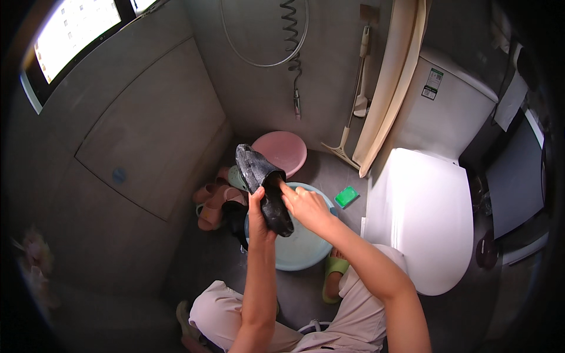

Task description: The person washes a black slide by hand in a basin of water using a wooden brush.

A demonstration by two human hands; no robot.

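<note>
Handling: we judge the black closed-toe rubber-like slipper (254,166), above the round pale-blue basin (305,250), light, flexible, slippery; our left hand (259,220) grasps its side, the recommended hold; our right hand (308,207) reaches inside, grip unclear.

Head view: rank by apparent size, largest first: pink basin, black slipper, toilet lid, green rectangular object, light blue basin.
1. Toilet lid
2. Light blue basin, partly covered
3. Black slipper and pink basin: unsure; the slipper is held closer to view and overlaps the basin
4. Green rectangular object
</note>
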